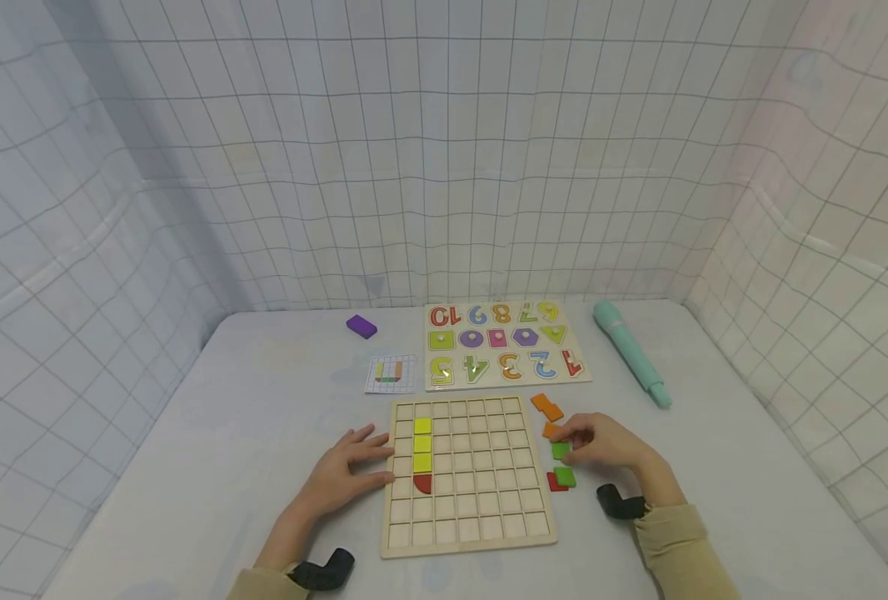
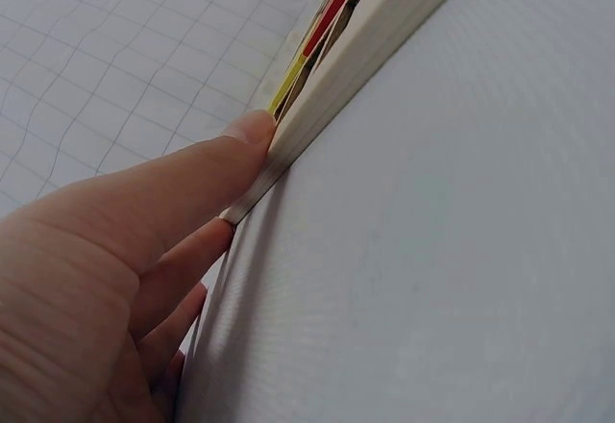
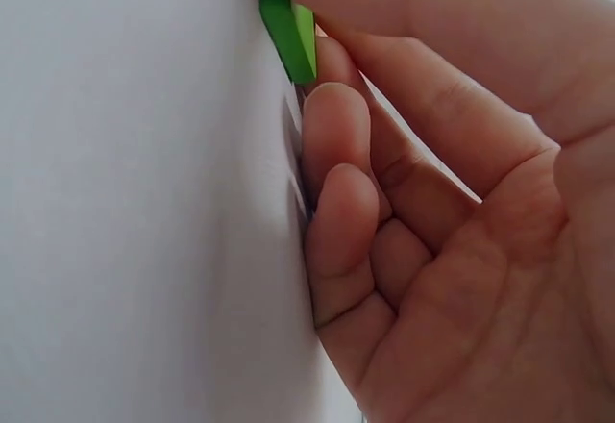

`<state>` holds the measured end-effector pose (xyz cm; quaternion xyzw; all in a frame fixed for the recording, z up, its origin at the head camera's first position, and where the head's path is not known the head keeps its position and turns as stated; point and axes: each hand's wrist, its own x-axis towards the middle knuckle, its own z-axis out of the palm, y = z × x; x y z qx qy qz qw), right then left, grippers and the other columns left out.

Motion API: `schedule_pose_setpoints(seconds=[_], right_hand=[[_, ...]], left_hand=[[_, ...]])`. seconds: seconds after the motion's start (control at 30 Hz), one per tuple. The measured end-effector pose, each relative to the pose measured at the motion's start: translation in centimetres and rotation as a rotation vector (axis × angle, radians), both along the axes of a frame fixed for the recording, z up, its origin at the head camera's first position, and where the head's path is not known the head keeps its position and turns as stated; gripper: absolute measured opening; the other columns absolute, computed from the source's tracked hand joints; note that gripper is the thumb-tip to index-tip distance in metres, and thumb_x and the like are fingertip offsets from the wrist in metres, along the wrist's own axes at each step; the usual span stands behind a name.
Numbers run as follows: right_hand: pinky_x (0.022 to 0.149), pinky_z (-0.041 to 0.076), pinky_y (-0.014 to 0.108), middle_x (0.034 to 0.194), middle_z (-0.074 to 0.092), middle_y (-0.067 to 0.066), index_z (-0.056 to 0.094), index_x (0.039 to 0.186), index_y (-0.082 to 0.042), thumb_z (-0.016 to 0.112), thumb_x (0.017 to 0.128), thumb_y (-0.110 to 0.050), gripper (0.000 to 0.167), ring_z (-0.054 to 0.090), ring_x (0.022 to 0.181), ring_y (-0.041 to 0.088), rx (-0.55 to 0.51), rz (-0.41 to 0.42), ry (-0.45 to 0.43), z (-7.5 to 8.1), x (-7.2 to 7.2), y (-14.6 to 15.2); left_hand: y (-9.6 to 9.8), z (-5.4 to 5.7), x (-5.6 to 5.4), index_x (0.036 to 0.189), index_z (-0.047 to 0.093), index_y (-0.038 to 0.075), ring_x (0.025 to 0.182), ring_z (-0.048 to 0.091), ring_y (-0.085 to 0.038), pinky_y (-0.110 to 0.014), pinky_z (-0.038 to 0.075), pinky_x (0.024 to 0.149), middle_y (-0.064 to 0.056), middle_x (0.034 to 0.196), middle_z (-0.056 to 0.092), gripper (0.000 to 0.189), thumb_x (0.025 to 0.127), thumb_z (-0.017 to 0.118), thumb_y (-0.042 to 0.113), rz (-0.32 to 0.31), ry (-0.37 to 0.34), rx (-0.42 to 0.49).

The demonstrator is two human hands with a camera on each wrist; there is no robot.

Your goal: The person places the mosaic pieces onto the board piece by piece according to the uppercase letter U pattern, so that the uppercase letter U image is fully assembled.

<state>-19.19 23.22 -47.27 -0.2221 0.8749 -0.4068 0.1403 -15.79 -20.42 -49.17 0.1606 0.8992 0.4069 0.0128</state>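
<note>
A wooden grid board (image 1: 478, 507) lies on the table, with several yellow square tiles (image 1: 422, 444) in one column and a red quarter-round tile (image 1: 423, 484) below them. My left hand (image 1: 342, 473) rests at the board's left edge. Its thumb (image 2: 252, 131) touches the rim and its fingers are loosely extended. Right of the board, my right hand (image 1: 605, 442) pinches a green tile (image 3: 288, 34) by its edges, close to the tabletop; its other fingers are curled. Beside that hand lie another green tile (image 1: 566, 477), overlapping a red piece (image 1: 556, 487), and several orange tiles (image 1: 546, 407).
Behind the grid board lies a number-and-shape puzzle board (image 1: 455, 350). To its left are a small pattern card (image 1: 372, 383) and a purple block (image 1: 361, 326). A teal cylindrical object (image 1: 631, 352) lies at the back right. Grid-patterned cloth (image 1: 414, 150) hangs around the table.
</note>
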Motion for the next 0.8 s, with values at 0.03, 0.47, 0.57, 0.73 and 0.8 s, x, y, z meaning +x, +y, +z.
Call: schedule_pose_setpoints(seconds=[0.03, 0.47, 0.57, 0.73, 0.8], right_hand=[[0.057, 0.043, 0.019, 0.076, 0.058, -0.002, 0.071, 0.102, -0.01, 0.076, 0.076, -0.013, 0.026, 0.049, 0.067, 0.01, 0.002, -0.003, 0.001, 0.03, 0.03, 0.01], [0.057, 0.043, 0.02, 0.075, 0.057, -0.001, 0.071, 0.102, -0.01, 0.076, 0.076, -0.013, 0.026, 0.049, 0.067, 0.013, 0.03, -0.037, 0.006, 0.12, 0.05, 0.1], [0.057, 0.043, 0.02, 0.075, 0.057, -0.001, 0.07, 0.1, -0.01, 0.077, 0.076, -0.014, 0.025, 0.049, 0.068, 0.014, 0.038, -0.058, 0.005, 0.14, 0.06, -0.01], [0.058, 0.044, 0.021, 0.076, 0.058, -0.002, 0.07, 0.099, -0.01, 0.077, 0.076, -0.016, 0.026, 0.05, 0.069, 0.015, 0.043, -0.086, 0.0, 0.09, 0.03, -0.18], [0.058, 0.044, 0.021, 0.077, 0.058, -0.001, 0.07, 0.1, -0.009, 0.077, 0.076, -0.016, 0.026, 0.05, 0.07, 0.015, 0.038, -0.092, -0.007, 0.1, 0.02, -0.18]], left_hand=[[0.0, 0.0, 0.0, 0.112, 0.071, 0.016, 0.137, 0.029, -0.029, -0.05, 0.015, 0.115, -0.002, 0.131, 0.057, 0.046, 0.074, 0.078, 0.04, 0.0, 0.0, 0.001], [-0.07, -0.06, -0.02, 0.112, 0.071, 0.015, 0.137, 0.029, -0.03, -0.048, 0.015, 0.116, -0.003, 0.13, 0.057, 0.045, 0.075, 0.078, 0.039, -0.015, 0.018, 0.011], [-0.09, -0.13, -0.05, 0.112, 0.071, 0.015, 0.137, 0.029, -0.029, -0.048, 0.014, 0.116, -0.002, 0.13, 0.057, 0.045, 0.075, 0.077, 0.04, -0.014, 0.016, 0.01], [-0.09, -0.13, -0.05, 0.112, 0.071, 0.015, 0.137, 0.029, -0.029, -0.048, 0.014, 0.116, -0.003, 0.13, 0.057, 0.045, 0.075, 0.078, 0.039, -0.011, 0.012, 0.007], [-0.1, -0.12, -0.03, 0.112, 0.071, 0.015, 0.137, 0.029, -0.03, -0.049, 0.014, 0.116, -0.003, 0.13, 0.057, 0.045, 0.075, 0.078, 0.039, -0.009, 0.008, 0.009]])
